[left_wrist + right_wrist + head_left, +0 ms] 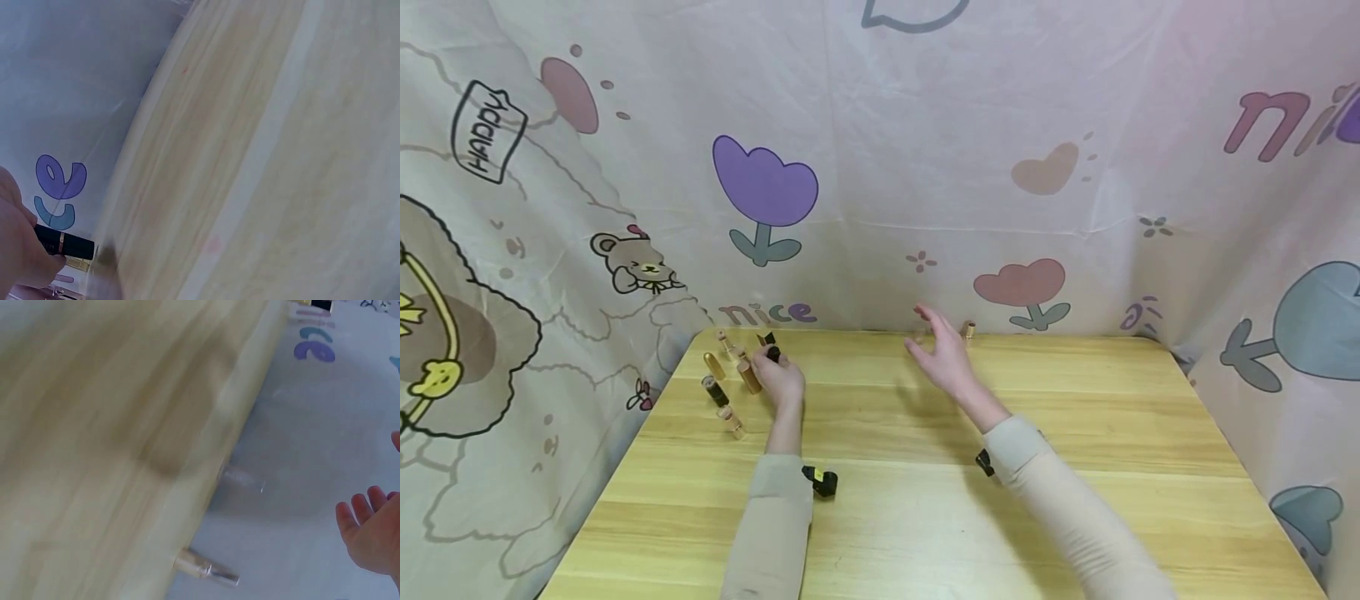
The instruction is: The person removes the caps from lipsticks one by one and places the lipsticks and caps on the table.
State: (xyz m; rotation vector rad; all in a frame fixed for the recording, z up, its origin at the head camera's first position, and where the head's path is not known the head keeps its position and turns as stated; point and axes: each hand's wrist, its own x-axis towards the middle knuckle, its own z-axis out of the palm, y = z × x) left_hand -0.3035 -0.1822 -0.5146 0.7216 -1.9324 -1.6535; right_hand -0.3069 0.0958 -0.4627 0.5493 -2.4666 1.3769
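Observation:
My left hand pinches a black lipstick tube with a thin gold band, at the back left of the table. The tube's lower end is close over the tabletop. Right beside this hand stands a brown-gold lipstick tube, with another black tube behind it. Further right, my right hand is raised with spread fingers and nothing in it. Near its fingertips, a small gold lipstick tube with a shiny clear top stands at the back edge; a clear piece shows beside it in the right wrist view.
Left of my left hand stand several more tubes: a gold one, a black one, a clear pinkish one and a slim one. A patterned cloth hangs behind the wooden table.

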